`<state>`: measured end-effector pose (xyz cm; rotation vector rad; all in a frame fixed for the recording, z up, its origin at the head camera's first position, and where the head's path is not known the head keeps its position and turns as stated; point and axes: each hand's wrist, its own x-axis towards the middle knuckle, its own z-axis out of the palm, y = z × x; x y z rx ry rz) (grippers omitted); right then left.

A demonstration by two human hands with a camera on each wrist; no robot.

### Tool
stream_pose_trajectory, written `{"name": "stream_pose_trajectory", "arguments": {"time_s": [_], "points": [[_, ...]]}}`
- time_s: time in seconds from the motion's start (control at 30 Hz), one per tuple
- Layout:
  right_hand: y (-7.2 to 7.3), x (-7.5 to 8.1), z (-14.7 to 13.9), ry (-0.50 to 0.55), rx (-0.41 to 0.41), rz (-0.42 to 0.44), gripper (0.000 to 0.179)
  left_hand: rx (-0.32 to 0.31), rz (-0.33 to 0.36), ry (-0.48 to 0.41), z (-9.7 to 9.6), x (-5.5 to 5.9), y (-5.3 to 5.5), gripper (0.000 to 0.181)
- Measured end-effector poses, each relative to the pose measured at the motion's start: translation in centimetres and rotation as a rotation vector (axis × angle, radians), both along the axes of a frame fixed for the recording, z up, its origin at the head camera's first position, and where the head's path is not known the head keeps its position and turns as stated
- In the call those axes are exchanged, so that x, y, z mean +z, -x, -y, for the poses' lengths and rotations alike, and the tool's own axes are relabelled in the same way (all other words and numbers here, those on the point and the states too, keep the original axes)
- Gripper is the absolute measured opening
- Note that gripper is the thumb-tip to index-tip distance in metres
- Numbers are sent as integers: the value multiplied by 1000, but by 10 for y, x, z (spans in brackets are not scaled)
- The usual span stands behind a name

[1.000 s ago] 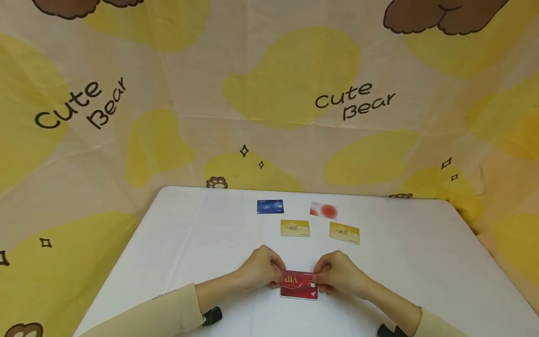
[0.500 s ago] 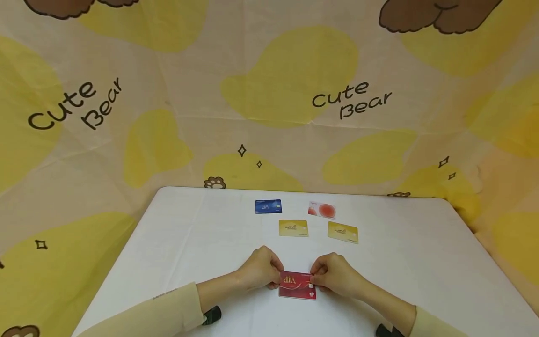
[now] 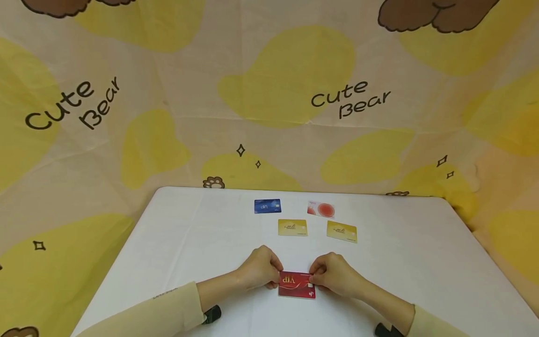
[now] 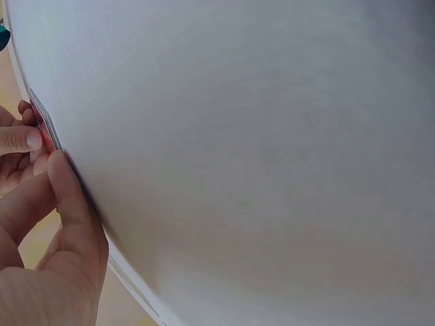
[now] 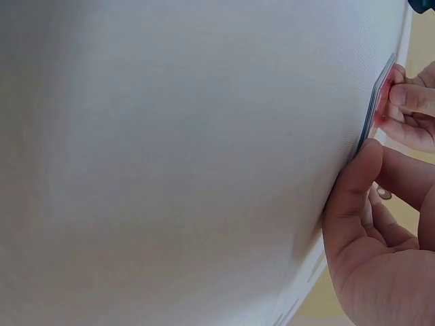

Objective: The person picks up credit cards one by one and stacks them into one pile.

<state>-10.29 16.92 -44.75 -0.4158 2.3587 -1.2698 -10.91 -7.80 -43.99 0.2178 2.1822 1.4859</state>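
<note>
A red card (image 3: pixel 296 289) with gold VIP lettering lies close to the white table surface in the head view, its print upside down. My left hand (image 3: pixel 260 270) pinches its left end and my right hand (image 3: pixel 336 275) pinches its right end, near the upper corners. Seen edge-on in the right wrist view, the card (image 5: pixel 378 102) shows more than one thin layer, like a small stack; how many I cannot tell. Thumb and curled fingers of the left hand (image 4: pixel 64 244) meet at the card's end in the left wrist view. The card's underside is hidden.
Beyond the hands lie a blue VIP card (image 3: pixel 267 206), a white card with a red disc (image 3: pixel 321 209) and two gold cards, one left (image 3: pixel 292 228) and one right (image 3: pixel 342 231). The white table (image 3: pixel 202 234) ends at a patterned yellow cloth (image 3: pixel 286 79).
Everything in the head view has drifted slightly left as the camera turned. Both hands keep the same hold on the red card, which has not visibly moved on the table.
</note>
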Motion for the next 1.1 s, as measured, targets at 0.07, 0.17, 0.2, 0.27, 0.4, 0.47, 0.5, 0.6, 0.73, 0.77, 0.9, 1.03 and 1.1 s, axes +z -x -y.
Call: {"name": "stream_pose_trajectory", "arguments": {"time_s": [0.07, 0.17, 0.2, 0.27, 0.4, 0.47, 0.5, 0.6, 0.73, 0.77, 0.9, 1.03, 1.1], "points": [[1, 0, 0, -5, 3, -1, 7, 0, -1, 7, -1, 1, 0, 11], [1, 0, 0, -11, 9, -2, 6, -1, -3, 10, -1, 1, 0, 10], [1, 0, 0, -12, 11, -1, 6, 0, -3, 10, -1, 1, 0, 10], [2, 0, 1, -14, 15, -1, 7, 0, -4, 10, 0, 0, 0, 10], [1, 0, 0, -10, 17, -7, 7, 1, -3, 12, 0, 0, -1, 9], [0, 1, 0, -7, 16, -7, 7, 2, -2, 14, 0, 0, -1, 8], [-1, 1, 0, -5, 15, -7, 7, 2, -1, 15, 0, 0, -1, 7], [-1, 1, 0, -5, 12, -3, 7, 2, -2, 14, 0, 0, -1, 7], [0, 1, 0, -10, 15, 6, 7, 0, -6, 13, 0, 0, -2, 6], [0, 2, 0, -14, 18, 9, 7, -1, -8, 16, 0, 1, -1, 6], [3, 6, -1, -18, 33, 24, 7, -8, -9, 29, 2, 4, 1, 10], [8, 16, -4, -32, 23, 6, 7, -34, -57, 58, 8, 13, 8, 15], [11, 21, -6, -40, 3, -4, 8, -44, -90, 77, 11, 17, 11, 18]]}}
